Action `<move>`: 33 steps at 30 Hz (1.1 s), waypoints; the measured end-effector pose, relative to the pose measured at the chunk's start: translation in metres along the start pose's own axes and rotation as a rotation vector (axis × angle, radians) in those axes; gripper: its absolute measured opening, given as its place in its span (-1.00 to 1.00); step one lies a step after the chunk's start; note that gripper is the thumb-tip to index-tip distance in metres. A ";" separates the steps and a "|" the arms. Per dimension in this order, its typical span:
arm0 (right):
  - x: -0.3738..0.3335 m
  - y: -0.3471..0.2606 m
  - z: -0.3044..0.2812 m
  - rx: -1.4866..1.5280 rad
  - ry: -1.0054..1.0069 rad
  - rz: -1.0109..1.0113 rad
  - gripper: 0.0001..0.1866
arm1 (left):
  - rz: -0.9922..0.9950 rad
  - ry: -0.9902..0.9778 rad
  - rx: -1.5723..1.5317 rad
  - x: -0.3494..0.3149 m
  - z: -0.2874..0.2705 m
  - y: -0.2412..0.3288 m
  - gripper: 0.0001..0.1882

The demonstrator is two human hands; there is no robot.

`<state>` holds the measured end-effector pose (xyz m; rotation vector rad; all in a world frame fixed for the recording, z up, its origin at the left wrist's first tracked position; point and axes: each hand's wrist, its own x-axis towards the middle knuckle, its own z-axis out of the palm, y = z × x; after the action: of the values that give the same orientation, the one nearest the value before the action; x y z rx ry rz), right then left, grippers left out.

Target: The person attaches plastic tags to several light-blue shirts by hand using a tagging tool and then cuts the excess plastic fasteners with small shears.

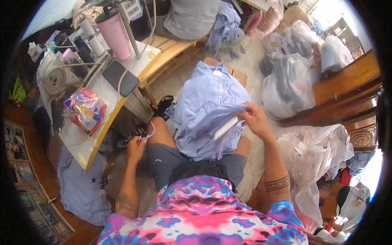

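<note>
A pile of light blue shirts [212, 96] lies in front of me and over my lap, with buttons and a small white label on the top one. My right hand [256, 120] pinches a raised fold of blue shirt fabric at the right side of the pile. Under that fold a white patch [225, 128] shows, and what it is I cannot make out. Beside my left knee, my left hand [136, 149] is closed on a thin pale curved strip [152, 130]. The strip's end loops up over my thigh, apart from the shirts.
To the left, a sewing table [92, 149] carries a pink tumbler [114, 34], a phone [121, 78], a snack packet [87, 109] and thread spools. Another person [192, 18] sits on a wooden bench beyond. Stuffed plastic bags [288, 85] line the right. A blue garment [79, 188] lies at lower left.
</note>
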<state>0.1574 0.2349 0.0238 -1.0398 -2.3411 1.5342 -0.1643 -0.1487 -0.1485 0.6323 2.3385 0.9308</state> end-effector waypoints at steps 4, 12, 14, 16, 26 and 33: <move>0.032 -0.117 -0.009 0.349 0.102 -0.213 -0.75 | -0.063 0.228 0.027 0.007 -0.012 -0.094 -0.71; 0.163 -0.302 -0.022 0.587 0.217 -0.652 -0.75 | -0.303 0.194 0.086 -0.069 0.022 -0.134 -0.77; 0.202 -0.315 -0.032 0.623 0.218 -0.729 -0.77 | -0.279 0.247 -0.128 -0.082 0.037 -0.108 -0.78; 0.238 -0.337 -0.030 0.664 0.208 -0.785 -0.79 | -0.290 0.235 -0.125 -0.085 0.040 -0.113 -0.78; 0.380 -0.388 0.025 0.728 0.148 -0.663 -0.79 | -0.429 0.151 0.047 -0.084 0.051 -0.148 -0.86; 0.468 -0.303 0.089 0.355 -0.040 -0.097 -0.43 | -0.330 0.183 -0.024 -0.080 0.069 -0.182 -0.83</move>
<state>-0.3751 0.3889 0.1318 -0.8055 -2.0030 1.8552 -0.1014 -0.2817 -0.2984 0.1464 2.4859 0.8918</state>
